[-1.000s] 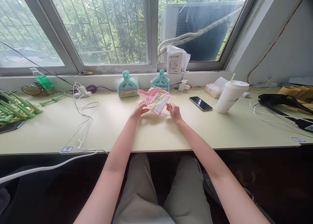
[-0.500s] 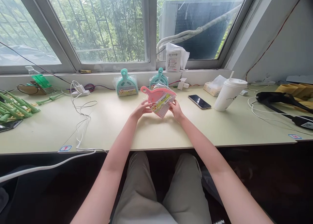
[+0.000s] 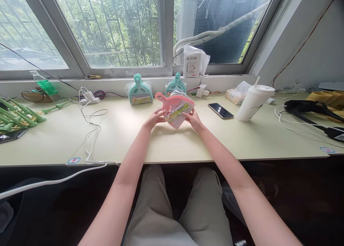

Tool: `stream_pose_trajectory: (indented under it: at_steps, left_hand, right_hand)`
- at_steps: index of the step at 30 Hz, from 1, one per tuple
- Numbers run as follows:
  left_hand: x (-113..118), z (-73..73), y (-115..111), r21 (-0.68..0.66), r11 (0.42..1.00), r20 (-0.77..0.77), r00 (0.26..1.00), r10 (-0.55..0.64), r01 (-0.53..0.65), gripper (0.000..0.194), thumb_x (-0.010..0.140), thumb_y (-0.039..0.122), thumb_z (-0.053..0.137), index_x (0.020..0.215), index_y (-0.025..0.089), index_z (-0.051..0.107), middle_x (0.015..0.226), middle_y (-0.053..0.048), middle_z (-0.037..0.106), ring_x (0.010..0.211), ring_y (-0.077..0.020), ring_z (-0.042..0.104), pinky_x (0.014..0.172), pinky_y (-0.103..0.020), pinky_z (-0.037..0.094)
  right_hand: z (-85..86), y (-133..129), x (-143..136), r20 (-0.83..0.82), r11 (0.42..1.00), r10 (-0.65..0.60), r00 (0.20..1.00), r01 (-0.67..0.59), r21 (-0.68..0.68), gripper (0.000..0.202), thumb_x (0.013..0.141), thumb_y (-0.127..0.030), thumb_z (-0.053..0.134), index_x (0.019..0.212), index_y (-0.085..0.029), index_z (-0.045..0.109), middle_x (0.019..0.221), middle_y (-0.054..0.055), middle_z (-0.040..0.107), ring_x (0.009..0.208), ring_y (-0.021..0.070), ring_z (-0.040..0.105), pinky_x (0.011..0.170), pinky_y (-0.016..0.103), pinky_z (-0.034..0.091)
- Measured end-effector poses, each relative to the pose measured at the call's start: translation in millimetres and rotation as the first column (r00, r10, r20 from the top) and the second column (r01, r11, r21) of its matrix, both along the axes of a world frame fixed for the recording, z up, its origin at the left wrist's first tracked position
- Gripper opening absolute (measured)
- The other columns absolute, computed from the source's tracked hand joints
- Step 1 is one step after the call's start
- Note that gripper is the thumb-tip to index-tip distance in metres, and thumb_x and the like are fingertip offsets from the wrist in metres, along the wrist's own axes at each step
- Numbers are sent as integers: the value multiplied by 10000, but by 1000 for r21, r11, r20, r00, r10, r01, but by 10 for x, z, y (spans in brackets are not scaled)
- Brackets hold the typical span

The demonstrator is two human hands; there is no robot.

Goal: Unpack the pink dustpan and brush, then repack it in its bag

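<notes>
While both grips pinch the pink plastic mini dustpan set in its clear wrapper (image 3: pixel 176 109), left hand (image 3: pixel 153 119) at 9, right hand (image 3: pixel 194 119) at 3, I'd hold it level over the pale green worktop (image 3: pixel 64 138).

Pink packaged dustpan (image 3: pixel 176 108) (yellow-green label), two teal dustpans (image 3: pixel 139 91), pale green desk (image 3: pixel 188 142), white cup (image 3: pixel 254 102).

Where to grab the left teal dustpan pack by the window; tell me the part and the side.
Take the left teal dustpan pack by its round looped handle at the top, coming from above and the front. It leans upright against the window ledge, so the handle stands free while the wide base rests on the table.
</notes>
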State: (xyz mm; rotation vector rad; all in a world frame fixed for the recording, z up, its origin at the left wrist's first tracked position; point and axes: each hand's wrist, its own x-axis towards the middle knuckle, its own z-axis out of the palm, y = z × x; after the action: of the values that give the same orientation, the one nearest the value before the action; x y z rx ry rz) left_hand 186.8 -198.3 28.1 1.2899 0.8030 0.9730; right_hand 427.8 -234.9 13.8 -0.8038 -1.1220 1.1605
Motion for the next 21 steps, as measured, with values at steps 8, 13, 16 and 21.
stream_pose_trajectory:
  at_steps: [8, 13, 16, 21]
  left_hand:
    - [-26, -4, 21, 28, 999, 33, 999, -20, 19, 716, 704, 541, 805, 1320, 236, 604, 1125, -85, 726, 747, -158, 716, 786, -309, 558]
    - [-29, 4, 17, 13, 1000, 21, 1000, -12, 12, 733, 680, 534, 825, 1305, 215, 609, 1088, -87, 732, 756, -172, 721, 789, -320, 558]
    - [-26, 9, 0, 4, 1000, 15, 1000, -8, 8, 741, 659, 533, 840, 1288, 215, 613, 1067, -86, 737, 744, -168, 719, 788, -313, 558]
    - [-24, -22, 33, 18, 1000, 1, 1000, 4, -4, 696, 690, 616, 782, 1237, 206, 651, 1121, -108, 726, 776, -177, 720, 799, -316, 564]
  right_hand:
    - [-3, 29, 17, -69, 1000, 21, 997, -23, -20, 366, 821, -487, 667, 1092, -261, 570, 1080, 28, 721, 936, 194, 707, 912, 420, 595]
    - [-6, 44, 11, -92, 1000, -2, 996, -1, -29, 333, 812, -445, 680, 1061, -248, 582, 1022, 19, 721, 907, 182, 705, 905, 403, 597]
    - [-26, 54, -4, -73, 999, -44, 996, 43, -7, 392, 722, -366, 784, 1030, -242, 575, 1040, 15, 715, 974, 184, 695, 930, 397, 590]
    - [-35, 56, -6, -72, 995, -91, 993, 89, -38, 441, 648, -295, 855, 991, -229, 585, 1021, 26, 722, 1016, 203, 687, 920, 424, 598]
